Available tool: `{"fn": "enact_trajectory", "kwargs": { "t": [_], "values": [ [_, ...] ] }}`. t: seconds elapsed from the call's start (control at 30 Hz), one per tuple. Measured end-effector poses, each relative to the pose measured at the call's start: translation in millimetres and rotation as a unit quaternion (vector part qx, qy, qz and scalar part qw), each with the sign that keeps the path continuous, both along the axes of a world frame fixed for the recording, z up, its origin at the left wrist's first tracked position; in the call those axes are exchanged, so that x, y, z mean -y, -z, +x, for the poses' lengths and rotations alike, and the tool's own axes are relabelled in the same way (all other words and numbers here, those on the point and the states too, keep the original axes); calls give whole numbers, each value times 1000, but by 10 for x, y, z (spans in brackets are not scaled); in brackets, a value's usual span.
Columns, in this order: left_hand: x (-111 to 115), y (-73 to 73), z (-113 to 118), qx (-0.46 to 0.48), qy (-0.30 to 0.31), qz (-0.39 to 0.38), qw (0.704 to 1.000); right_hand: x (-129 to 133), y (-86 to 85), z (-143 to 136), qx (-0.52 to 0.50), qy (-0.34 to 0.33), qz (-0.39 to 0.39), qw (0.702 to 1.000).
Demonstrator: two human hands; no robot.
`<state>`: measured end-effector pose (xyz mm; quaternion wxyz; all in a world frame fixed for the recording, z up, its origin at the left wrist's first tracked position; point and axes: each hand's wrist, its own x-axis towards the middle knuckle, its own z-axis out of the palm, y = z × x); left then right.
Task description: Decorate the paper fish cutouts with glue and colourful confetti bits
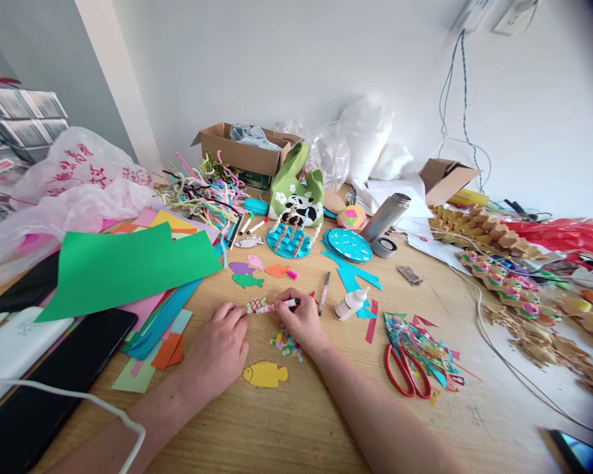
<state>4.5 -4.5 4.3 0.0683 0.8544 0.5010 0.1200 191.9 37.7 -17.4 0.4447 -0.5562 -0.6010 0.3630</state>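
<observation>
Leftmost, a green sheet [133, 263] is lying over other papers on the bench [277, 431]. Next, you're resting your left hand [225, 339] palm down, fingers loosely bent and not closing round anything — its fingertips are meeting the left edge of the small patterned fish [255, 305]. That fish is lying between your hands, just right of the left fingertips, with its long axis running roughly left to right. Beyond it, a green fish [248, 280] is sitting near; nearer your body, a yellow fish [265, 374] is lying between your forearms. From the right, you're gripping a marker [279, 305] in the fingers of your right hand [304, 321]; its pink end is pointing left, at or just over the fish's tail side. So the left hand is the nearer one — the right is reaching it only through the marker. Further right, a glue bottle [350, 304] is standing apart.
</observation>
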Motion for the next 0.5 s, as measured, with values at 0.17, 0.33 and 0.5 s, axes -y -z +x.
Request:
{"fn": "enact_trajectory", "kwargs": {
  "t": [0.17, 0.33, 0.5],
  "values": [
    [-1, -7, 3, 2, -1, -3, 1000, 4, 13, -4, -2, -19, -6, 1000],
    [4, -7, -2, -5, 1, -2, 1000, 0, 7, -7, 1, -6, -3, 1000],
    [-2, -10, 3, -1, -1, -1, 1000, 3, 1, -5, 3, -8, -1, 1000]
  ]
}}
